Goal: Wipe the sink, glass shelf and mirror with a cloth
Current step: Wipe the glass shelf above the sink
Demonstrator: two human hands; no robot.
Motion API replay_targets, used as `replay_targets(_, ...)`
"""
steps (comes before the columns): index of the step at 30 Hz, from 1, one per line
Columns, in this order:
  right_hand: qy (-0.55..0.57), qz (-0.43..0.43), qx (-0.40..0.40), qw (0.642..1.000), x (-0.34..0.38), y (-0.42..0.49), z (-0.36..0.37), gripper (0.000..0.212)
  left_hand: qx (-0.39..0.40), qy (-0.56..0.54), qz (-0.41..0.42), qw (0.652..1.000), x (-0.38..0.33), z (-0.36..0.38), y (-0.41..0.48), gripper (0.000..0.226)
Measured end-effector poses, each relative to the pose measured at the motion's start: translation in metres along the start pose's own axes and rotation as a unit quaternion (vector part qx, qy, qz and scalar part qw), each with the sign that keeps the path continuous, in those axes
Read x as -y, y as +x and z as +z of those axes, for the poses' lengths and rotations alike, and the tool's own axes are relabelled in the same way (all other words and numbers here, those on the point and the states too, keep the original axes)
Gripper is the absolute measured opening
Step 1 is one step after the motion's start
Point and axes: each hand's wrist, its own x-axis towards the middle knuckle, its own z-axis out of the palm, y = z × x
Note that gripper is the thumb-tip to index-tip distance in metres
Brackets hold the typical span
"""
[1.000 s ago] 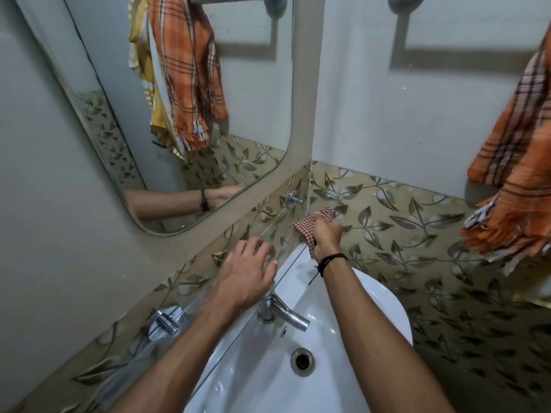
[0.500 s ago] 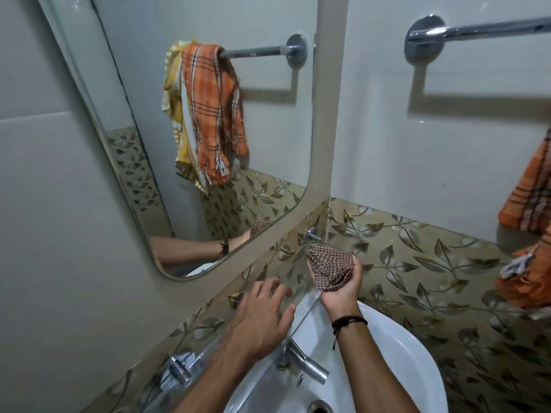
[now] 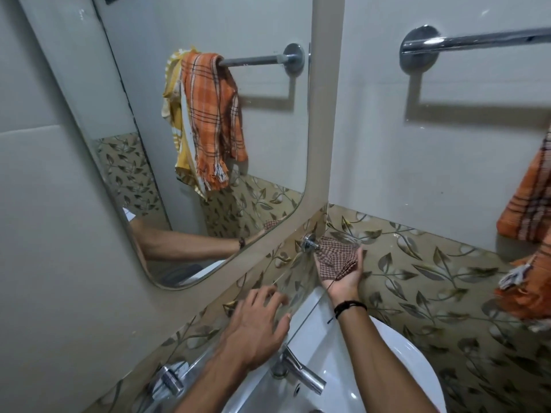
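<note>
A clear glass shelf (image 3: 293,271) runs along the leaf-patterned wall below the mirror (image 3: 208,120). My right hand (image 3: 343,271) is palm up under the shelf's far end, holding a red-checked cloth (image 3: 335,254) against the glass beside the chrome bracket (image 3: 309,242). Fingers spread, my left hand (image 3: 256,323) rests flat on top of the shelf nearer to me. The white sink (image 3: 399,359) lies below, with its chrome tap (image 3: 299,372) under my left hand.
A second chrome shelf bracket (image 3: 168,380) is at the lower left. An orange plaid towel (image 3: 533,210) hangs at the right edge from a chrome rail (image 3: 477,40). The two walls meet in a corner just past the cloth.
My right hand has turned palm up and moved under the shelf's far end with the cloth. My head has tilted up, showing more mirror and the towel rail.
</note>
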Motion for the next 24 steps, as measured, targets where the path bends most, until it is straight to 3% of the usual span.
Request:
replay_targets(9, -0.159, 0.086, -0.050, 0.982, -0.037, -0.051, -0.010, 0.053, 0.000, 0.020, -0.004, 1.000, -0.002, 0.003, 0.001, 0.031)
replay_targets(13, -0.150, 0.043, -0.051, 0.986, 0.003, -0.030, 0.013, 0.047, -0.008, 0.017, 0.002, 1.000, -0.002, 0.002, 0.000, 0.030)
replay_targets(19, -0.161, -0.022, -0.054, 0.985, 0.032, 0.005, 0.022, 0.060, -0.009, 0.004, 0.002, 1.000, 0.001, 0.002, 0.001, 0.031)
replay_targets(22, -0.187, -0.043, -0.082, 0.978, 0.023, -0.008, 0.022, 0.039, -0.008, 0.002, 0.001, 1.000, 0.001, 0.004, 0.002, 0.032)
replay_targets(24, -0.209, -0.060, -0.119, 0.969, 0.007, -0.021, 0.019, 0.041, -0.005, 0.010, -0.003, 1.000, 0.003, 0.005, 0.002, 0.031)
